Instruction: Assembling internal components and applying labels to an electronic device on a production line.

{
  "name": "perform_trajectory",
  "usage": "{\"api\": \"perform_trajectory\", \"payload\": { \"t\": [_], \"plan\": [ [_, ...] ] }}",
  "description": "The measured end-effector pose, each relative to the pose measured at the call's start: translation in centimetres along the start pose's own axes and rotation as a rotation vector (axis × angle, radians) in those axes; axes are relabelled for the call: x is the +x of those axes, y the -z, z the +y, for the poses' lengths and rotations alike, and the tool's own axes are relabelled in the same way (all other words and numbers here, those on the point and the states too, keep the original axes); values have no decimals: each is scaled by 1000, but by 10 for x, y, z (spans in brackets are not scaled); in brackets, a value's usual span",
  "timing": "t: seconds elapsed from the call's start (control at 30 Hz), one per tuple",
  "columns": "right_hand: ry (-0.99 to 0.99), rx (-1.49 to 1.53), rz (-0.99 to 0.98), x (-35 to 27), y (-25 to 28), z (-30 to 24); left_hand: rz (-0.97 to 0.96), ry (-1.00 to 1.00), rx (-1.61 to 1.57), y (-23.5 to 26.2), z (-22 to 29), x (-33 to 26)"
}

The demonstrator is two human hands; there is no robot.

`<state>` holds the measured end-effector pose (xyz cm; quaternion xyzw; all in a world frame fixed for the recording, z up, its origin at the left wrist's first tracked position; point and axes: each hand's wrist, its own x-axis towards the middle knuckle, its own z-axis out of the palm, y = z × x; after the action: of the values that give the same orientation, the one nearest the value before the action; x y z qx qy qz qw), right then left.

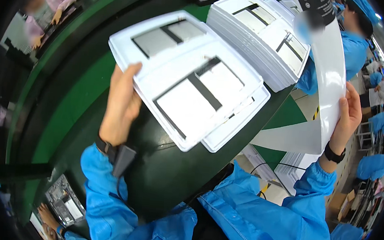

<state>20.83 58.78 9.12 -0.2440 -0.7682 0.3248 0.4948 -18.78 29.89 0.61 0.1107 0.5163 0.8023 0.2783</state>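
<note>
My left hand [123, 99] is closed on the left edge of a white plastic tray [148, 78], thumb on top and fingers underneath. In the tray's two recesses lie flat white-and-black battery packs [181, 108]. Tilted, the tray overlaps another white tray [241, 124], whose contents are mostly hidden. On the right, my right hand [349, 112] pinches the edge of a long, glossy white sheet [333, 77]. It hangs in a curve, with a black printed part near its top and a lower flap bending left.
A tall stack of similar trays [252, 43] stands at the table's far right. Another person's hand [49, 217] is by an opened laptop base [66, 202] at lower left. A person in blue [353, 47] is beyond the stack. White boxes [289, 170] sit below the table edge.
</note>
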Motion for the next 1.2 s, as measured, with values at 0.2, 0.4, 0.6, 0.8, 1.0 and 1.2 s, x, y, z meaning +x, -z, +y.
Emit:
{"api": "perform_trajectory", "payload": {
  "t": [0.2,0.4,0.6,0.8,1.0,1.2],
  "plan": [
    [-12,46,-17,-4,-22,9,4,142,16,-19,-41,-19],
    [-55,105,-71,-16,-27,13,-182,261,597,-19,-5,-18],
    [-97,156,-133,-26,-47,23,-173,473,704,4,-18,-15],
    [-178,253,-247,-34,-78,40,-83,309,652,-8,-29,-29],
    [-222,111,-432,-48,-128,67,-144,336,576,-11,-20,-27],
    [-27,-1,-369,-59,-153,60,-162,348,598,-9,-29,-30]
  ]
}}
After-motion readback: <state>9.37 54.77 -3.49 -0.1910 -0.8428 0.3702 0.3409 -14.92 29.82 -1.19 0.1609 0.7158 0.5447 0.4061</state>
